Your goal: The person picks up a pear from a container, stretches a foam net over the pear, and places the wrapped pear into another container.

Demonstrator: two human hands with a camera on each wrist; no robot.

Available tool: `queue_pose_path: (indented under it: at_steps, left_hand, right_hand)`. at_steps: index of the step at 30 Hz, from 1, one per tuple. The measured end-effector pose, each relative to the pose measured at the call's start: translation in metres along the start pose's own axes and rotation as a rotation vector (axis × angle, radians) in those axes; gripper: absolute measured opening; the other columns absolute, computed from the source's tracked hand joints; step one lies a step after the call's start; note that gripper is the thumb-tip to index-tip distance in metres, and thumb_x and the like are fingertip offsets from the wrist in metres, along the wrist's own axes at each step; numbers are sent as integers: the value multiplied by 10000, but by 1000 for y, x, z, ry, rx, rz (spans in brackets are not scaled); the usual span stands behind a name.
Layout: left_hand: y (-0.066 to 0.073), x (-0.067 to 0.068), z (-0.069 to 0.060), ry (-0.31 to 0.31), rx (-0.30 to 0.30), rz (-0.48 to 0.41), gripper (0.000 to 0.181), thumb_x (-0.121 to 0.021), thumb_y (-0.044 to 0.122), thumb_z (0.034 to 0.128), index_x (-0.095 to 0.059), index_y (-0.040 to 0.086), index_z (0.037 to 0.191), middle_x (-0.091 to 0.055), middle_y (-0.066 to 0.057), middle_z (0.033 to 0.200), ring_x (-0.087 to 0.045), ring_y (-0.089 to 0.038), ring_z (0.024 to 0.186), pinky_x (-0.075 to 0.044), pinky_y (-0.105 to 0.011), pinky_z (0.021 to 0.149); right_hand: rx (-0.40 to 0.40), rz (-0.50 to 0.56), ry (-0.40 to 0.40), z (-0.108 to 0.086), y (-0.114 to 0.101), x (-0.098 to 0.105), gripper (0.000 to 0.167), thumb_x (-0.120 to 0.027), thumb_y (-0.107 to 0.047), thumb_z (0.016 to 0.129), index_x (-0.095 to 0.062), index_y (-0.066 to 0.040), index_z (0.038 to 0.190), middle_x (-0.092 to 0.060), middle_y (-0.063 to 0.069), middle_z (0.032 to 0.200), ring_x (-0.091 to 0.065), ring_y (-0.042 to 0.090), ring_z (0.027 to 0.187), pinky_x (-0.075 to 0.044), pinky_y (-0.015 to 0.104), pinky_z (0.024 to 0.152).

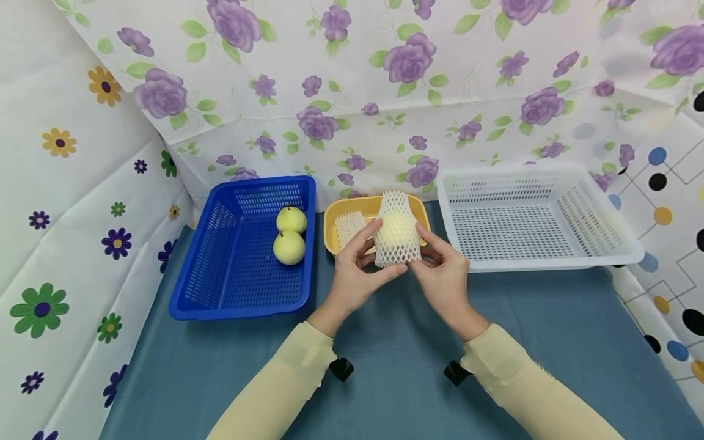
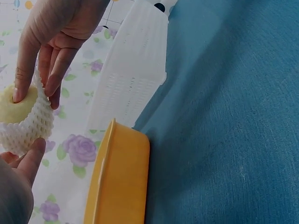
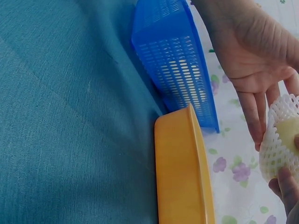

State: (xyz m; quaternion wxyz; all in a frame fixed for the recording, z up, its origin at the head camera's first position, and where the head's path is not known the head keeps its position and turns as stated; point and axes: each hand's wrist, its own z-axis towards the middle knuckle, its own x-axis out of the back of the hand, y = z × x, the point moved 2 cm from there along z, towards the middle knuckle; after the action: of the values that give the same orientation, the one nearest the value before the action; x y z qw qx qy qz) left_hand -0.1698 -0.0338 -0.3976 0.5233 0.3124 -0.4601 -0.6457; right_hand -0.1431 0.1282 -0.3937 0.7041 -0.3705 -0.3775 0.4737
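Note:
A pale yellow-green pear [image 1: 396,227] sits inside a white foam net sleeve [image 1: 397,253], held up in front of the yellow basket between both hands. My left hand [image 1: 357,276] holds it from the left, with fingers along the net's side. On the other side my right hand [image 1: 443,282] grips the sleeve near its lower edge. The left wrist view shows the right thumb on the bare part of the pear [image 2: 16,106], with fingers outside the net [image 2: 32,133]. Part of the left hand is cut off there.
Two pears [image 1: 289,247] lie in a blue basket [image 1: 189,269] on the left. Behind the hands, a small yellow basket [image 1: 330,229] contains more foam netting [image 1: 349,225]. To the right is a white basket [image 1: 541,264]. A blue-green cloth [image 1: 396,366] covers the table.

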Motion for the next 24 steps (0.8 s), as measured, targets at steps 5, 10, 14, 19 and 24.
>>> queue_pose_path:
  at_steps: [5,10,14,19,24]
  left_hand:
    - [0,0,1,11,-15,-48,591,-678,96,850,-434,57,1387,-418,-90,1453,-543,-309,1206,-541,-367,886]
    - [0,2,2,84,-37,-27,396,-546,71,936,-493,3,1323,-497,-135,1377,-573,-308,1164,-541,-242,860]
    - [-1,5,5,177,3,-24,329,-510,96,960,-530,-22,1266,-594,-160,1256,-646,-239,1029,-563,-263,810]
    - [-2,8,8,233,111,-72,368,-589,150,924,-540,3,1259,-614,-183,1225,-664,-226,1009,-561,-285,816]
    - [-3,8,10,240,238,-123,434,-655,207,882,-554,21,1261,-627,-185,1197,-665,-229,1008,-563,-292,800]
  right_hand:
    - [-13,29,0,0,1,0,493,-685,-17,814,-552,-35,1288,-584,134,1283,-677,299,943,-571,246,720]
    - [-26,41,3,0,2,-1,494,-693,-19,808,-555,-28,1283,-583,130,1287,-674,272,960,-569,232,722]
    - [-27,47,-1,-1,1,-2,502,-703,-7,797,-558,-18,1277,-586,165,1272,-666,313,977,-564,204,715]
    - [6,17,-2,-1,1,-4,497,-712,-8,788,-571,-19,1265,-605,189,1233,-671,316,960,-559,185,708]
    - [24,9,0,-1,3,-3,484,-706,-8,794,-577,-23,1260,-615,194,1210,-677,285,942,-561,198,710]
